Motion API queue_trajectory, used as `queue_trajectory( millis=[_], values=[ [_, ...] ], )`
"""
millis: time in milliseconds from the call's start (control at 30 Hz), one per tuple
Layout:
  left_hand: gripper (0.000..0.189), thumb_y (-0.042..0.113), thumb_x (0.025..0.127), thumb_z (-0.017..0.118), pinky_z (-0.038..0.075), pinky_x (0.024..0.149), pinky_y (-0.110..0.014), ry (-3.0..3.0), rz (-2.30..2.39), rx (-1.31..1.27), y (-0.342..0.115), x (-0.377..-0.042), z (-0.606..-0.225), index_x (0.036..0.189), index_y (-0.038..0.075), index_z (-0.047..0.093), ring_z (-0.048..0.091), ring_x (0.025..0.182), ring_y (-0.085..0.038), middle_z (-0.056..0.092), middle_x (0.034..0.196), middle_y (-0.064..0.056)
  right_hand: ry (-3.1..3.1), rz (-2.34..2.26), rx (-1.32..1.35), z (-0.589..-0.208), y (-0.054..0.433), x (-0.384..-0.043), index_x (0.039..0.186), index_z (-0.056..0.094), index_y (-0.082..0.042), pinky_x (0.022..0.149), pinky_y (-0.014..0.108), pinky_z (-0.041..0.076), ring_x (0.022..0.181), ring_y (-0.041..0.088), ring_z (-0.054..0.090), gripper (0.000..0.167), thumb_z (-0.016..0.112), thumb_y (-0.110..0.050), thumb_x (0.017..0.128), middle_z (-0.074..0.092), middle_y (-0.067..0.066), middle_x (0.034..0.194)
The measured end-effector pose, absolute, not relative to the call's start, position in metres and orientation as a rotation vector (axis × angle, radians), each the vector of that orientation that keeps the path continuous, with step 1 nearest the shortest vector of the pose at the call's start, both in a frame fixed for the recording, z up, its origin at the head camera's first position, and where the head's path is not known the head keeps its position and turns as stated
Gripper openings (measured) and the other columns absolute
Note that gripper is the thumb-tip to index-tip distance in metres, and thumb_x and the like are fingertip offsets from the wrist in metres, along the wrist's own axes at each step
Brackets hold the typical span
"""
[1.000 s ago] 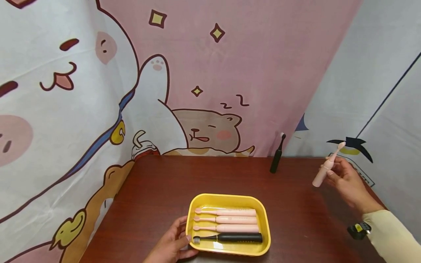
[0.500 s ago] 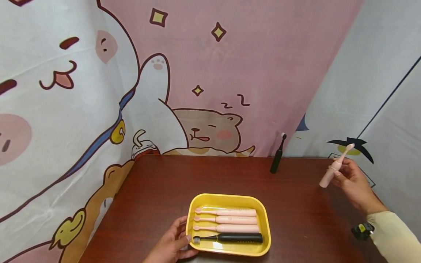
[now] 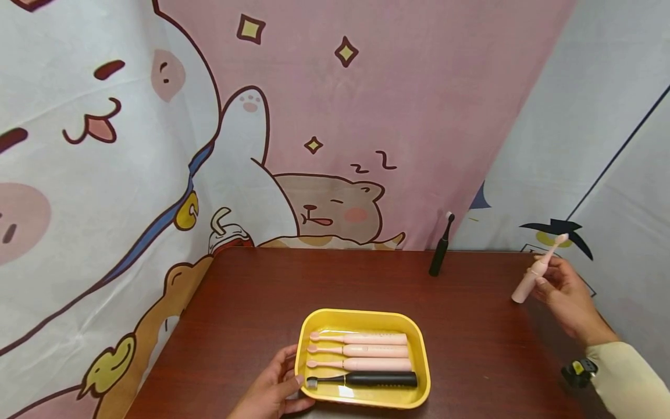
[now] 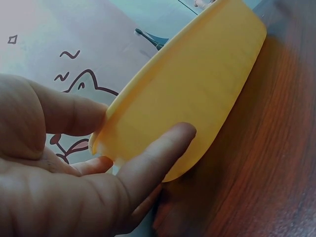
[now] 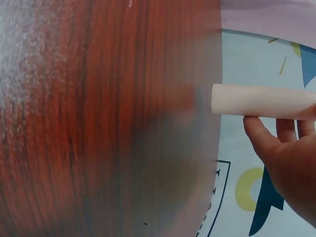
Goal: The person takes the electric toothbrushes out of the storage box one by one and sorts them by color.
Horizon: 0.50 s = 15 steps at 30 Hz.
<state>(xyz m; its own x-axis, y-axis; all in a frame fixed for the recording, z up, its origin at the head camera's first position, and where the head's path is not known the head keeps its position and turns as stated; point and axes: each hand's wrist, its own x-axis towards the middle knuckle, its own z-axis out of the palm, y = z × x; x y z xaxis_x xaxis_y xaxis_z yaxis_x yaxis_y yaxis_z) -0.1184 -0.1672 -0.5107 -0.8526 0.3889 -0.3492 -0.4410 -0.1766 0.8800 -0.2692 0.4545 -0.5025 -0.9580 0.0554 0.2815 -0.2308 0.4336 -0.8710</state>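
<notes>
In the head view my right hand (image 3: 570,302) pinches a pink electric toothbrush (image 3: 527,283) by its handle, brush head up and tilted to the right. Its flat base is near the table's far right; whether it touches the wood I cannot tell. The same handle (image 5: 261,101) shows in the right wrist view. My left hand (image 3: 272,384) grips the left end of a yellow tray (image 3: 425,361), one finger lying along its wall (image 4: 197,94). Inside the tray lie three pink toothbrushes (image 3: 377,351) in a row and a black toothbrush (image 3: 379,379) at the near side.
Another black electric toothbrush (image 3: 438,259) stands upright by the table's back edge, left of my right hand. The dark red wooden table (image 3: 314,279) meets a cartoon-printed cloth (image 3: 419,116) at the back and sides.
My right hand has moved to the right and slightly down with the pink toothbrush, more at first than in the last half second. My left hand and the tray stay put.
</notes>
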Motion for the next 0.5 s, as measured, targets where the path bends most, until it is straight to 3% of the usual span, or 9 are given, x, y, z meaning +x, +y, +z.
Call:
queue_trajectory(
  millis=[500],
  values=[
    [0.073, 0.002, 0.106, 0.055, 0.062, 0.093, -0.052, 1.575, 2.074, -0.075, -0.1644, -0.1183, -0.5104, 0.165, 0.001, 0.013, 0.063, 0.125, -0.028, 0.039, 0.155, -0.029, -2.419, 1.473, 0.138, -0.5106, 0.4544, -0.2682, 0.150, 0.047, -0.024, 0.075, 0.008, 0.055, 0.104, -0.011, 0.058, 0.049, 0.050, 0.002, 0.108, 0.055, -0.017, 0.117]
  ],
)
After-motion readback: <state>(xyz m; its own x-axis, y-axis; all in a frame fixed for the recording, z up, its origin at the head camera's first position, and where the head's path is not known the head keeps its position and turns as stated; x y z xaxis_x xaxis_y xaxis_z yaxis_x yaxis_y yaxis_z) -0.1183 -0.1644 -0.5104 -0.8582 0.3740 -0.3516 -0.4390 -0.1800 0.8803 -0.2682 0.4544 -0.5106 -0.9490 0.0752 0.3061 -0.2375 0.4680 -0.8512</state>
